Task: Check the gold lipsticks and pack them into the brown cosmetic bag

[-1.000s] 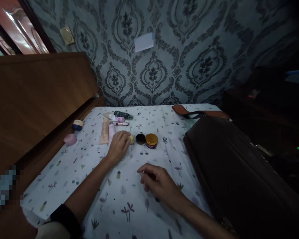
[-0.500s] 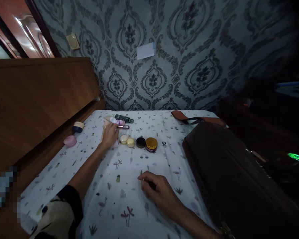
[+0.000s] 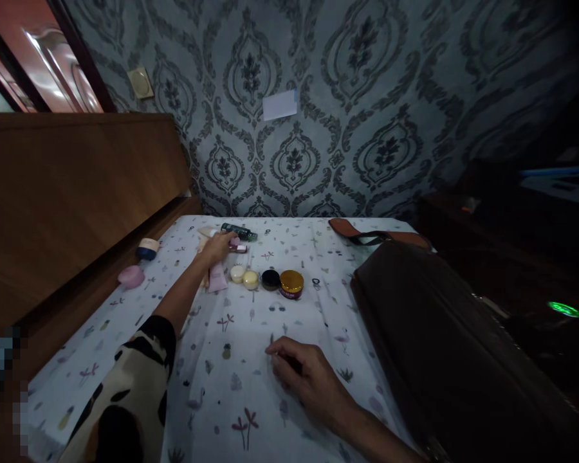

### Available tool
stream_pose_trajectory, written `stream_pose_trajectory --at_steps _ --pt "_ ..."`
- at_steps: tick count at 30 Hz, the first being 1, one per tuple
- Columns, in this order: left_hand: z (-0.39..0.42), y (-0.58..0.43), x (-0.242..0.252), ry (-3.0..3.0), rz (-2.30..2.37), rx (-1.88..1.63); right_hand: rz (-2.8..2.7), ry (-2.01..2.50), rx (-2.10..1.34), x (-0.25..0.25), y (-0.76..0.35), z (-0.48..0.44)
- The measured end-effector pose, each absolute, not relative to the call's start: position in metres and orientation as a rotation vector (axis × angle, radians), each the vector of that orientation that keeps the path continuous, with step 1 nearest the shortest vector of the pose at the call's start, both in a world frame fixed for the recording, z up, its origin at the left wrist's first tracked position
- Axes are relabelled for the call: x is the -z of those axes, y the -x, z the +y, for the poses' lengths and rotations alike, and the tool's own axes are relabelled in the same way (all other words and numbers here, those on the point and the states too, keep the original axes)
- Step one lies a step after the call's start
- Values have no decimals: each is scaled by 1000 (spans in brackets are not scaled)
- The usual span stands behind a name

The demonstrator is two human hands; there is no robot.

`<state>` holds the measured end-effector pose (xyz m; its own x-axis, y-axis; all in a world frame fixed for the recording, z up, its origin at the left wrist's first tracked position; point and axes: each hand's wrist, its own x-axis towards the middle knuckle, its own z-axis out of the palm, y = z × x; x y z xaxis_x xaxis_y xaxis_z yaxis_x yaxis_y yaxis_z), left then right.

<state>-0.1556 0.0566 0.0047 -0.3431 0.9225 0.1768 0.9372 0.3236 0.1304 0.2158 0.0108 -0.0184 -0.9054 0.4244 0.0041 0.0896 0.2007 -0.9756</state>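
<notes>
My left hand (image 3: 218, 247) reaches over a cluster of cosmetics at the far left, its fingertips on or beside a small pink item. Whether it grips anything is too small to tell. Behind its fingers lies a dark green bottle (image 3: 239, 232), and a dark red tube (image 3: 238, 249) is just beneath them. A pink tube (image 3: 217, 278) lies nearer. My right hand (image 3: 302, 370) rests loosely curled on the cloth, nothing visible in it. Beyond it are a white jar (image 3: 237, 274), a yellow jar (image 3: 250, 280), a black-lidded jar (image 3: 271, 279) and a gold-lidded jar (image 3: 292, 283).
A dark bag (image 3: 444, 347) with a brown strap (image 3: 347, 228) fills the right side. At left are a blue and cream jar (image 3: 147, 249) and a pink round item (image 3: 131, 276), beside a wooden panel (image 3: 77, 199). Patterned wallpaper rises behind.
My left hand has moved forward and slightly right, over the pink item, uncovering the pink tube. The right hand has stayed almost still.
</notes>
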Motion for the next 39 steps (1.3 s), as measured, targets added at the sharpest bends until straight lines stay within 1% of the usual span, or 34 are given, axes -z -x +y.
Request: stream_pose_trajectory --at_steps 10,20,39 --pt "75 160 -21 1847 -2517 144 -2221 454 -1722 18 -217 11" --pt "96 133 -12 1769 -2635 -30 -2231 443 -1680 17 -218 10" --pt "101 75 -19 2014 -2356 -36 -2245 379 -1601 21 -218 12"
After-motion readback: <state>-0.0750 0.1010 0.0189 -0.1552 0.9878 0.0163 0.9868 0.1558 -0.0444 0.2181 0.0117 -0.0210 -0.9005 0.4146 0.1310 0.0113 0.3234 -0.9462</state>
